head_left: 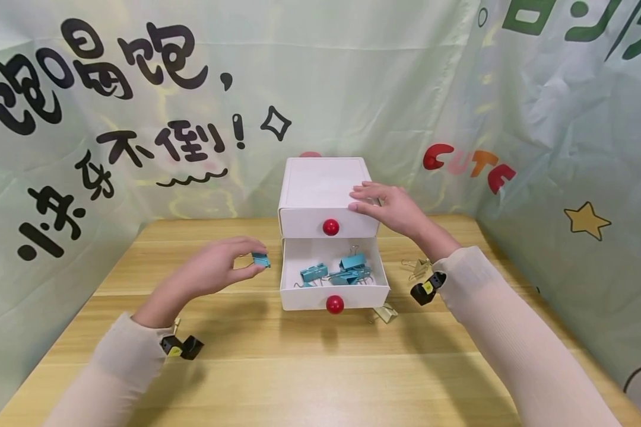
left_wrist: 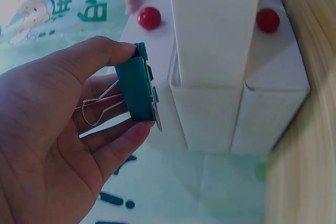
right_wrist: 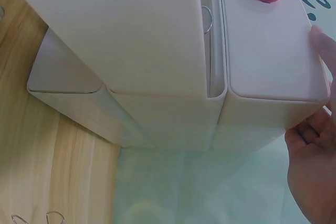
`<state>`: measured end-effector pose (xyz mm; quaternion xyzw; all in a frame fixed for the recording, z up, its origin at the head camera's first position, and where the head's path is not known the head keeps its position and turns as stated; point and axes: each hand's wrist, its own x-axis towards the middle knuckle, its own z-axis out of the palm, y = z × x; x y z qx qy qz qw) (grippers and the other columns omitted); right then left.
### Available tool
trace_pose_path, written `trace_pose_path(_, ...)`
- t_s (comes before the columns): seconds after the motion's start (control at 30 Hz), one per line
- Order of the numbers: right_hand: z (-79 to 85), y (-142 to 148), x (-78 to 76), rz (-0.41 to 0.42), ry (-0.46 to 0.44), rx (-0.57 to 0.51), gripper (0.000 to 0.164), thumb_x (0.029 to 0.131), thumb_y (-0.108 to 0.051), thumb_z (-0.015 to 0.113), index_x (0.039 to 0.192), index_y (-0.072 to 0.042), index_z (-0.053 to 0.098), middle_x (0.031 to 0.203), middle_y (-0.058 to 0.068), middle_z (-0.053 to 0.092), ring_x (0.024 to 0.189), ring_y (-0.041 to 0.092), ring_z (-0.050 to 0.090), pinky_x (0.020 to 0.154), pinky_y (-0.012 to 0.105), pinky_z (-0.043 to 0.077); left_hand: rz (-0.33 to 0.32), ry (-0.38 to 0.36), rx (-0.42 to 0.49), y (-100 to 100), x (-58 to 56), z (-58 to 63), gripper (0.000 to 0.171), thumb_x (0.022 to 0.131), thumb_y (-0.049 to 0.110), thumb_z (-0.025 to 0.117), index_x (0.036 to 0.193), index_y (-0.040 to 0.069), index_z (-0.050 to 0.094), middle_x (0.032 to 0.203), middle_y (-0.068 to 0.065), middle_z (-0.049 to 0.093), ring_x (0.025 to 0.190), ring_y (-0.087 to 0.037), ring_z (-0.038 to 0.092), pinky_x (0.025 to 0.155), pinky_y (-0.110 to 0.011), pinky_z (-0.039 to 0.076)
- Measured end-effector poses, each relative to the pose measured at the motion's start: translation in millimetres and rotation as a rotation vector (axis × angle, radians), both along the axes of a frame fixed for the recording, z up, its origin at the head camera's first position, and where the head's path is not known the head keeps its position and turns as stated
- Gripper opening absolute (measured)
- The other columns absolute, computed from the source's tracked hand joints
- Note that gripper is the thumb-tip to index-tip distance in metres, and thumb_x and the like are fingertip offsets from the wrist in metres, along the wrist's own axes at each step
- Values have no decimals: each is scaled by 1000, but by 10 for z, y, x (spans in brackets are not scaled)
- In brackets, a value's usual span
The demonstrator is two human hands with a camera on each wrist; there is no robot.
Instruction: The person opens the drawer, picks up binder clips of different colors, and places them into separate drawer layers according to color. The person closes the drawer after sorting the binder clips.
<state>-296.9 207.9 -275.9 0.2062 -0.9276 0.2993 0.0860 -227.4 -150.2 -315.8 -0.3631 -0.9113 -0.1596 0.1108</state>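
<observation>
Left hand (head_left: 221, 265) pinches teal clip (left_wrist: 134, 88); right hand (head_left: 392, 209), fingers extended, touches cabinet (head_left: 320, 182); open middle drawer (head_left: 303, 298) holds teal clips (head_left: 352, 261).

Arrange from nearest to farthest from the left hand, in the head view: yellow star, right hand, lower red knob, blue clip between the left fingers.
From the left hand:
1. Blue clip, pinched there.
2. Lower red knob, to the right, on the open drawer.
3. Right hand, farther right, at the upper drawer.
4. Yellow star, far right, on the cloth.
</observation>
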Motion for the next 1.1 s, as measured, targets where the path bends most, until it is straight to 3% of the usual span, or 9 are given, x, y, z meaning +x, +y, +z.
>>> trace_pose_path(0.53, -4, 18, -2, -4, -1, -7, 58, 73, -64, 54, 119, -30, 57, 130, -13, 44, 127, 6, 27, 101, 52, 19, -91, -74, -33, 543, -139, 15, 35, 83, 45, 57, 110, 24, 61, 111, 10, 57, 103, -8, 51, 88, -32, 41)
trace_pose_path(0.83, -9, 13, 1, -3, 2, -4, 58, 74, -64, 54, 120, -29, 57, 131, -12, 44, 127, 7, 27, 101, 52, 19, -135, -76, -40, 750, -245, -9, 31, 80, 40, 63, 104, 19, 63, 99, 11, 58, 88, -10, 54, 79, -28, 44)
trace_pose_path(1.1, -9, 16, -1, -7, -4, 0, 58, 73, -65, 53, 120, -31, 57, 131, -13, 43, 128, 7, 26, 100, 53, 19, -161, -80, -58, 865, -272, -21, 32, 81, 38, 64, 105, 17, 63, 104, 8, 58, 95, -11, 52, 85, -29, 43)
